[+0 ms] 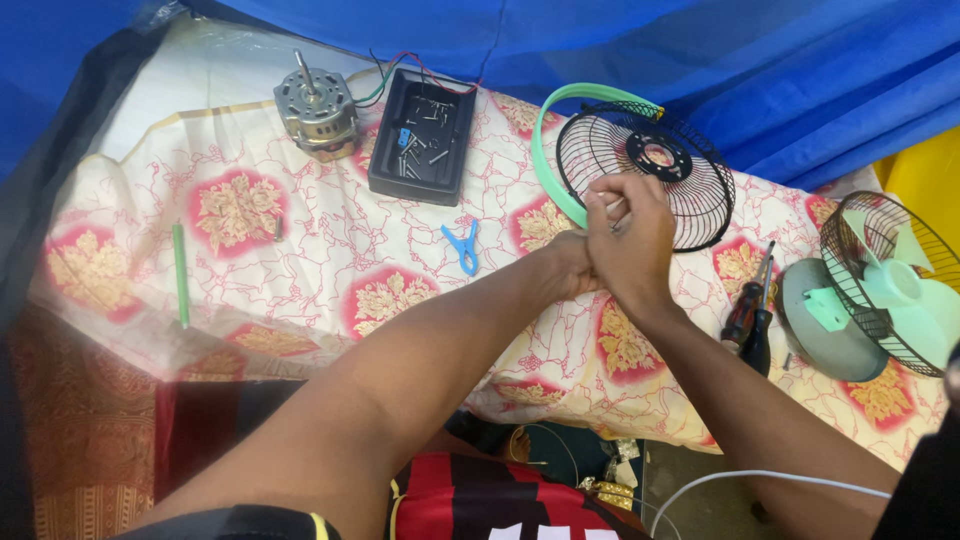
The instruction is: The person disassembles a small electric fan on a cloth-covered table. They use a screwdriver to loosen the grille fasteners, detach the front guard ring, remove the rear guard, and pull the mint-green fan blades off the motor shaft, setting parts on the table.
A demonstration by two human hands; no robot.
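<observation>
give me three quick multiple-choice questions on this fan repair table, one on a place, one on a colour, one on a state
1. Where is the black tray?
A. right of the electric motor
B. under the blue clip
C. on the floor

2. What colour is the rim by the round black grille?
A. red
B. green
C. white

3. How are the left hand and right hand?
A. wide apart
B. flat on the cloth
C. pressed together at the grille's edge

Answers: 1 A, the tray lies beside the motor; 2 B, the band is light green; 3 C, both hands meet there.

L hand [572,262] mostly hidden behind R hand [630,235]
</observation>
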